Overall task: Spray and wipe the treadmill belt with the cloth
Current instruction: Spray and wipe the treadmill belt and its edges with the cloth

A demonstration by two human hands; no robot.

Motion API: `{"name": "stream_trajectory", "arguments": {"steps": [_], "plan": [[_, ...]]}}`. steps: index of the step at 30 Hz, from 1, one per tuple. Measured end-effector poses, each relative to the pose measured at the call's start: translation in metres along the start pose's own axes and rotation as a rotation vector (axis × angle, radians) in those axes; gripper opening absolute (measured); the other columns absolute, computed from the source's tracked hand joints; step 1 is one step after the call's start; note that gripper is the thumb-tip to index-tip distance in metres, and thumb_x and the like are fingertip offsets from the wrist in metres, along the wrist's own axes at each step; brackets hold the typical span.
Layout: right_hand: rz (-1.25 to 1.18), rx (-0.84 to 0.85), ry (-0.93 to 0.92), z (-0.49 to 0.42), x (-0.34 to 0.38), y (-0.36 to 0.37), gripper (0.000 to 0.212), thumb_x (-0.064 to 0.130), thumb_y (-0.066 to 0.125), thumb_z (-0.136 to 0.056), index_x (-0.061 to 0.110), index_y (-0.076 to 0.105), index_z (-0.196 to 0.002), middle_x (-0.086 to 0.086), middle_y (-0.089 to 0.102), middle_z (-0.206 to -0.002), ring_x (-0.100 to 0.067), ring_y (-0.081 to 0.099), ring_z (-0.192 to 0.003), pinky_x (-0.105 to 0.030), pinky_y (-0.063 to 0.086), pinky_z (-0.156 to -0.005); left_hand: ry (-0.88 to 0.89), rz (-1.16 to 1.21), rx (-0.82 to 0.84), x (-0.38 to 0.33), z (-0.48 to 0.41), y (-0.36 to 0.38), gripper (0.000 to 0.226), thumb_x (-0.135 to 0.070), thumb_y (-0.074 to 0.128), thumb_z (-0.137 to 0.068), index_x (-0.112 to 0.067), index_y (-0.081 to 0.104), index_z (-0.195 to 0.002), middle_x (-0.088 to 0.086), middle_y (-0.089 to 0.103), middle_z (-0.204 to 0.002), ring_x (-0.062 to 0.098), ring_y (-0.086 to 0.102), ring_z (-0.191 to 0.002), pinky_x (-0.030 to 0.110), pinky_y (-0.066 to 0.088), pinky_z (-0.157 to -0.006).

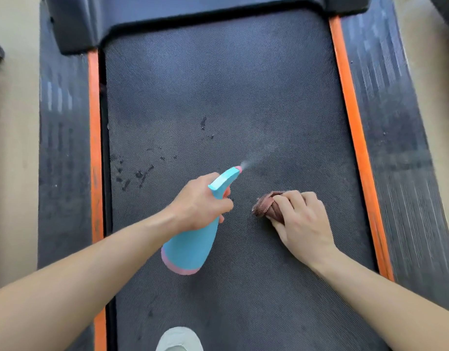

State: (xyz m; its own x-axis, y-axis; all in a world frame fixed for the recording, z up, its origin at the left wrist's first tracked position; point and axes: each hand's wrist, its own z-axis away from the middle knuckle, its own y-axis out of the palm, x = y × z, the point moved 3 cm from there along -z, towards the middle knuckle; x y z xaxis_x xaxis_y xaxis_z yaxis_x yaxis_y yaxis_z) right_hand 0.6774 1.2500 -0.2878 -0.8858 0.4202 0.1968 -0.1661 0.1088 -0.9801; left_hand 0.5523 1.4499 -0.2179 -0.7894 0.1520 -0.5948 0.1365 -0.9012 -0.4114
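Head view: left hand point(198, 202) squeezes spray bottle point(193, 245).

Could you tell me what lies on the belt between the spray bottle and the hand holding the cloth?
Only bare belt separates the spray bottle from the right hand, in the head view.

The treadmill belt point(218, 97) looks like matt dark rubber with a fine woven, dimpled texture, marked by darker wet specks. On either side of the belt run smooth orange strips point(350, 122), then ribbed, scuffed dark side rails point(396, 138). Above the belt, the spray bottle point(193, 244) is smooth blue plastic with pink trim, softly sheened. Beside the bottle, the cloth point(265, 206) is brown fabric, crumpled into folds.
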Motion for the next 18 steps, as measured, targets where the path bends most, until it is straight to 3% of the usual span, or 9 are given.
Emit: {"name": "stream_trajectory", "arguments": {"steps": [2, 6, 9, 12, 14, 18], "plan": [[-0.001, 0.007, 0.004, 0.0, 0.001, -0.001, 0.039, 0.047, 0.055, -0.089, 0.015, 0.064, -0.109, -0.005, 0.062, -0.11, -0.034, 0.052, -0.088, -0.044, 0.047, -0.067, -0.007, 0.001, -0.029, 0.004, 0.002, -0.001, 0.018, -0.01, 0.068, -0.083, -0.023, 0.055, -0.081, -0.006, 0.067, -0.077, 0.018, 0.078, -0.063, 0.027, 0.053, -0.069], [0.0, -0.01, -0.009, 0.001, 0.001, -0.004, 0.036, 0.044, 0.064, -0.088, 0.015, 0.063, -0.11, -0.005, 0.061, -0.111, -0.034, 0.052, -0.088, -0.043, 0.047, -0.067, -0.012, 0.056, -0.016, 0.012, 0.01, -0.008, 0.02, -0.004, 0.067, -0.084, -0.02, 0.065, -0.097, -0.005, 0.073, -0.102, 0.017, 0.076, -0.061, 0.018, 0.055, -0.064], [-0.011, -0.024, 0.002, -0.005, 0.0, -0.006, 0.036, 0.041, 0.069, -0.087, 0.014, 0.064, -0.11, -0.007, 0.061, -0.112, -0.035, 0.052, -0.089, -0.044, 0.049, -0.069, -0.04, 0.065, -0.046, 0.019, 0.016, -0.015, 0.022, -0.006, 0.067, -0.085, -0.022, 0.066, -0.1, -0.009, 0.072, -0.105, 0.016, 0.077, -0.062, 0.011, 0.049, -0.061], [-0.041, -0.032, 0.055, -0.019, -0.004, -0.006, 0.043, 0.047, 0.054, -0.092, 0.013, 0.063, -0.115, -0.009, 0.06, -0.115, -0.037, 0.052, -0.093, -0.049, 0.05, -0.077, -0.061, 0.091, -0.061, 0.026, 0.02, -0.02, 0.023, -0.005, 0.066, -0.086, -0.022, 0.066, -0.101, -0.009, 0.072, -0.104, 0.019, 0.077, -0.063, 0.014, 0.05, -0.063], [-0.051, -0.044, 0.09, -0.035, -0.012, -0.004, 0.044, 0.049, 0.054, -0.093, 0.014, 0.062, -0.119, -0.009, 0.059, -0.116, -0.037, 0.052, -0.095, -0.05, 0.049, -0.081, -0.057, 0.107, -0.067, 0.03, 0.021, -0.023, 0.024, -0.005, 0.066, -0.086, -0.022, 0.065, -0.102, -0.008, 0.071, -0.105, 0.02, 0.078, -0.064, 0.021, 0.051, -0.068], [0.068, -0.1, -0.07, -0.097, -0.024, 0.009, 0.038, 0.047, 0.065, -0.091, 0.016, 0.062, -0.113, -0.011, 0.059, -0.111, -0.038, 0.053, -0.09, -0.05, 0.049, -0.072, -0.039, 0.152, -0.094, 0.032, 0.015, -0.031, 0.032, -0.005, 0.066, -0.086, -0.023, 0.066, -0.112, -0.009, 0.071, -0.109, 0.02, 0.077, -0.064, 0.013, 0.047, -0.06]]}}
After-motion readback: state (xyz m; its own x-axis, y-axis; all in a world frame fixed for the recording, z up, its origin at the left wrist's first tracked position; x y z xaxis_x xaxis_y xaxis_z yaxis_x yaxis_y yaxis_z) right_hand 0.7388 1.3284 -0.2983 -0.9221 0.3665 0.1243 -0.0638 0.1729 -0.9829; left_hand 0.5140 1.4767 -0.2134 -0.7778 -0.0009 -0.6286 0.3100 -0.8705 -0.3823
